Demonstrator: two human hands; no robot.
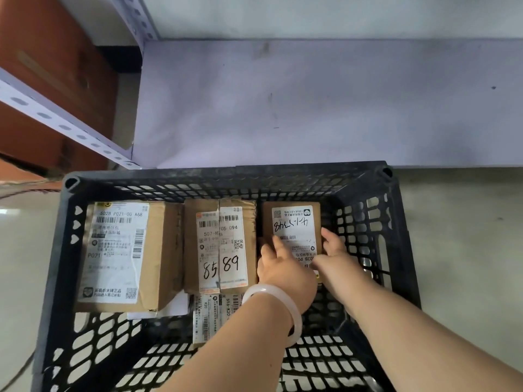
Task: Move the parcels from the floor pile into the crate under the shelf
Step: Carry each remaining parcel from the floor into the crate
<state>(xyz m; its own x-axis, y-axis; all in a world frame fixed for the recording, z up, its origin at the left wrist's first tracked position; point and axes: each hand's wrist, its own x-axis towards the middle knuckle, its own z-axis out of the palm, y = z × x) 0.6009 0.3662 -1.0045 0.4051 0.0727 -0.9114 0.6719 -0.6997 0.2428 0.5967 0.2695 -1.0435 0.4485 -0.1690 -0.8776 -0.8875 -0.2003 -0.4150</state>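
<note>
Both my hands, left hand (278,264) and right hand (335,248), clasp the small parcel (294,222) by its sides at centre right, I'd say to seat it snugly. My black crate (283,172) fills the lower frame, holding a big parcel (119,250) at left, a taped pair (220,244) mid-frame and a flat packet (206,321) below.

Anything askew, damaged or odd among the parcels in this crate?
Only one oddity: the rightmost box, held by the left hand and right hand, has its label upside down compared with the large left box in the crate. Nothing spilled.
</note>
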